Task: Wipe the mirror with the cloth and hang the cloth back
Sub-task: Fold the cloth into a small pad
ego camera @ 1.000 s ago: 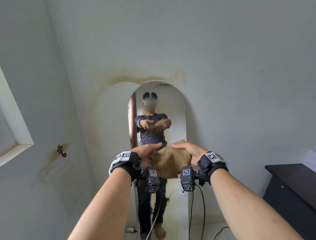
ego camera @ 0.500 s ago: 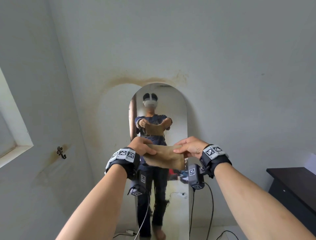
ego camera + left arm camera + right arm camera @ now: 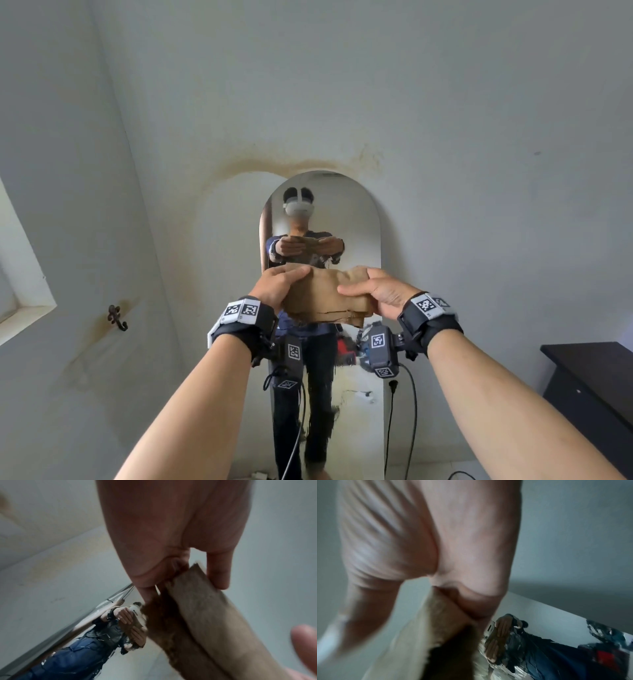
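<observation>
A tan folded cloth with a frayed lower edge is held up in front of me, short of the arched standing mirror. My left hand pinches its left end between thumb and fingers. My right hand grips its right end, thumb on top. The left wrist view shows the cloth pinched under my left hand, with the mirror behind. In the blurred right wrist view my right hand clamps the cloth near the mirror. A dark metal hook sits on the left wall.
A window recess opens in the left wall. A dark cabinet stands at the lower right. Cables hang from my wrist cameras. The wall around the mirror's arch is stained brown.
Both hands have shifted along the cloth and folded it flatter and wider between them. The cloth has stayed in front of the mirror, off the glass.
</observation>
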The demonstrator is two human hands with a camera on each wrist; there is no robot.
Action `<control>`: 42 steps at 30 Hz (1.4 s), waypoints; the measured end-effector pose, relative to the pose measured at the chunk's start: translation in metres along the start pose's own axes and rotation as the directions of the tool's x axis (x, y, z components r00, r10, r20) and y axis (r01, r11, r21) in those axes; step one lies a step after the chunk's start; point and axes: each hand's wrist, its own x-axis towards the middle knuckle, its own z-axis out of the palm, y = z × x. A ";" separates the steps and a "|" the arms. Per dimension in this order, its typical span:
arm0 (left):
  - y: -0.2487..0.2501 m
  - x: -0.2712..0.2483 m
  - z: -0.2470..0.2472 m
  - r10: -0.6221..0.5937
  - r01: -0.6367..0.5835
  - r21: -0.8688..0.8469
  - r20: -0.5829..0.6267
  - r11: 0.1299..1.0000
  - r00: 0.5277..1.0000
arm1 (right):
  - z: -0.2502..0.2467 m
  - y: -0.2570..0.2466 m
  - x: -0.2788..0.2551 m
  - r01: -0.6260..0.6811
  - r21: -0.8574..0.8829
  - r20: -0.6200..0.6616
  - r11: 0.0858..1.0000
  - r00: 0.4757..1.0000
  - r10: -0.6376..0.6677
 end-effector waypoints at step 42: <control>-0.045 0.173 -0.067 0.413 -0.204 0.961 0.112 0.185 0.904 | -0.035 -0.083 0.186 0.238 -0.280 -0.724 0.930 0.584 -0.368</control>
